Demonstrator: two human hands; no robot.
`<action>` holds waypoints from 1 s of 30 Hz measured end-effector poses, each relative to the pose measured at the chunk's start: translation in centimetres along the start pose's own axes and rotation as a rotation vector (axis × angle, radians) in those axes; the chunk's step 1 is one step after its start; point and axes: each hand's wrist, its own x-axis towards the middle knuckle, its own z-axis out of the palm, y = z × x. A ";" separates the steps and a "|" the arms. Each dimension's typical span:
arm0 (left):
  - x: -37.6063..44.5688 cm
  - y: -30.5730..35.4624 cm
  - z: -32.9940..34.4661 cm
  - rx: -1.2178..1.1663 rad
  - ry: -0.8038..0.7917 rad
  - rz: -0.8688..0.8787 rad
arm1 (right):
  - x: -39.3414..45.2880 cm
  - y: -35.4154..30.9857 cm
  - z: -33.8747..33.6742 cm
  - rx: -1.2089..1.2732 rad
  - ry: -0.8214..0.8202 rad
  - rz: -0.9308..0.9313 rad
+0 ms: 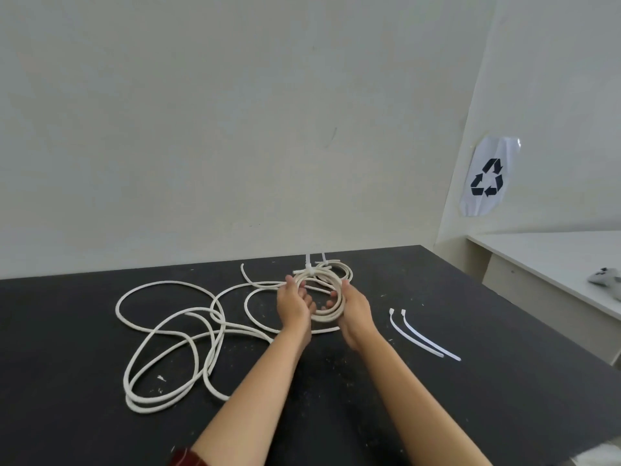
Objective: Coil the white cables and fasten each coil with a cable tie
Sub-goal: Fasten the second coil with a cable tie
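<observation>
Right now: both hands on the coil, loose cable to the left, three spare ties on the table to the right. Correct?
Not quite. The head view shows two spare ties, not three, right of the hands. Rest holds: left hand and right hand on the coil, loose cable left.

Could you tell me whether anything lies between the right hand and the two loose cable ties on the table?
Nothing visible does. The right hand holds the coil with the left hand, and only bare black table separates it from the two loose cable ties lying to its right.
</observation>
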 end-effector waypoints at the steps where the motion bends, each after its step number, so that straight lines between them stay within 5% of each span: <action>1: 0.7 0.2 0.8 -0.014 -0.047 -0.042 | 1.0 -0.4 -0.2 -0.032 0.035 -0.019; 6: 4.6 0.2 3.8 0.171 -0.224 -0.125 | 6.6 -2.6 -1.4 -0.120 0.134 -0.050; 13: 9.9 -0.9 4.1 1.191 -0.344 0.414 | 13.1 -3.2 -3.3 -0.082 0.217 -0.005; 17: 11.7 -2.9 2.6 1.585 -0.446 0.365 | 15.6 -2.0 -4.0 -0.130 0.260 0.033; 24: 11.6 -4.6 -1.8 1.330 -0.378 0.570 | 18.0 -0.2 -4.1 -0.249 0.269 0.079; 30: 10.4 -3.7 -3.3 1.210 -0.285 0.597 | 18.4 1.0 -3.9 -0.463 0.289 -0.107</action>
